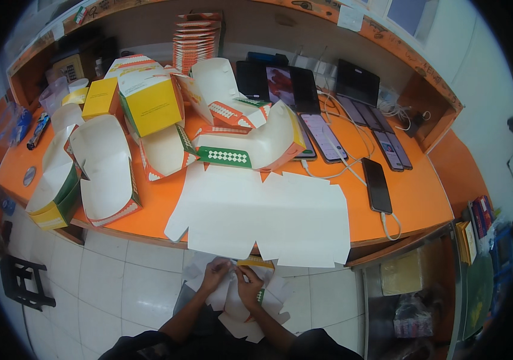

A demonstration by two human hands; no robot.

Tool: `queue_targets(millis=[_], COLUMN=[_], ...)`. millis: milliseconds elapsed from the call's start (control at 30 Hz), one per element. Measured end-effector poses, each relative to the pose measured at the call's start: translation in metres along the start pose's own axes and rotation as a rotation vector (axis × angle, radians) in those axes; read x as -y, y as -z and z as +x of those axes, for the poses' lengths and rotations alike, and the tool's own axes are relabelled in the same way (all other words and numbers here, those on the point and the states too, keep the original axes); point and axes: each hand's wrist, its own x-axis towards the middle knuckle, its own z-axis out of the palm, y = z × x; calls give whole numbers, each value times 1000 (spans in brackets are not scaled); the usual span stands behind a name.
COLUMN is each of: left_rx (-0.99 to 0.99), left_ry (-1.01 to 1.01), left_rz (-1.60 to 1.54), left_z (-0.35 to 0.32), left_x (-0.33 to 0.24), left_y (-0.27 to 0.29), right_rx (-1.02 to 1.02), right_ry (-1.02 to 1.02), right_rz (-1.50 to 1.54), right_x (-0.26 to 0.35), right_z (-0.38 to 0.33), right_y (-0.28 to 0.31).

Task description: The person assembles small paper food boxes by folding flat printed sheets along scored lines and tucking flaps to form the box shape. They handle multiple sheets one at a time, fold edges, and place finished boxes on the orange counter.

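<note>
Low at the front, over my lap, my left hand (213,276) and my right hand (249,289) are close together, fingers pinched on a paper food box (255,262). White shows inside this box, with yellow and green on its edges. My fingers hide the exact spot they grip. More white card sheets lie around it on my lap. Just beyond, a flat white box blank (262,216) overhangs the orange table's front edge. Folded open boxes (105,156) stand at the table's left, and another open box (262,144) sits behind the blank.
On the orange table (148,207) stand a closed yellow-and-white box (151,105) and a stack of folded cartons (195,45). Several phones (378,185) with white cables lie at the right. A black stool (27,281) is at floor left; open shelves (409,288) are at right.
</note>
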Motion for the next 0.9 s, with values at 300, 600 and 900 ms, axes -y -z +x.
queue_targets(millis=[300,600,900], left_rx=[-10,14,30], left_ry=[-18,-38,-43], left_rz=[32,-30,43], left_z=[-3,-4,-6], left_x=[-7,-2,-11], left_y=[-3,-3,-7], right_rx=[25,23,14], right_ry=[2,-23,-51], right_rz=[3,48,8], right_x=[6,6,11], right_z=[6,7,7], right_y=[0,1,2])
